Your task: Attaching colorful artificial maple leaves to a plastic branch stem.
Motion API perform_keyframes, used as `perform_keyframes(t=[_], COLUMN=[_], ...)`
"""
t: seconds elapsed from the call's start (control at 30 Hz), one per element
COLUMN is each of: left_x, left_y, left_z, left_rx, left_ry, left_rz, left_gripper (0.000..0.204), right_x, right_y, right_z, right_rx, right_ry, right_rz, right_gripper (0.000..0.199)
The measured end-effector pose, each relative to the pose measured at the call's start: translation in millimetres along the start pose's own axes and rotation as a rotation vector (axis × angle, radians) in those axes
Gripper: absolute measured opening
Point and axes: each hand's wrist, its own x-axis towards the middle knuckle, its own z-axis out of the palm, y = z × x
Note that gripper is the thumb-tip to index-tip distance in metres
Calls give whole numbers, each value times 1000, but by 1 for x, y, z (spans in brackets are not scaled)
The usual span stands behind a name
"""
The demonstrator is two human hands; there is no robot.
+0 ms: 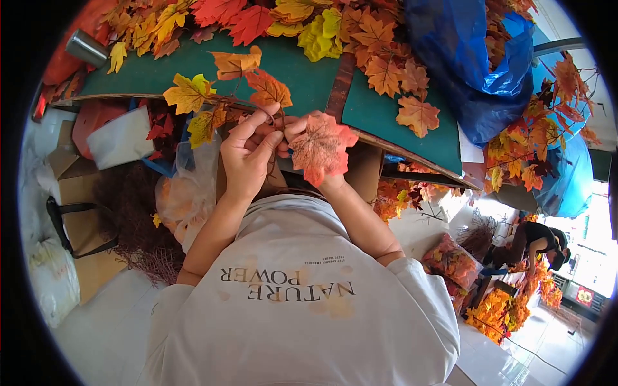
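In front of my chest, my left hand [246, 161] is closed, thumb and fingers pinching the thin stem of an artificial maple branch. Yellow leaves [187, 94], an orange leaf [235, 63] and an orange-red leaf [269, 88] fan out from this branch beyond my fingers. Close beside it, my right hand [294, 127] has its fingertips pressed together by the stem. A large pinkish-red maple leaf [322, 147] covers most of that hand, so its exact grip on the leaf or stem is partly hidden.
A green-topped table [309, 80] lies beyond my hands, heaped with loose artificial leaves [373, 35] along its far side. A metal cup [87, 49] stands far left. Blue plastic bags [473, 77] sit on the right. Dark twigs [138, 212] are at lower left; another person [537, 241] bends at far right.
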Motion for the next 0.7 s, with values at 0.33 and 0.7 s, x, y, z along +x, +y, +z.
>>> perform_keyframes(t=[0.33,0.7], left_x=[-1,-6], left_y=[-8,5], left_z=[-7,-11], left_rx=[-107,-237], left_ry=[-48,-52], left_rz=[-105,-197], left_gripper=[36,39], right_x=[13,-3], right_y=[0,9], right_z=[-13,11], right_rx=[-360,556], right_ry=[-219,129], right_rz=[-193,42], right_gripper=[9,23])
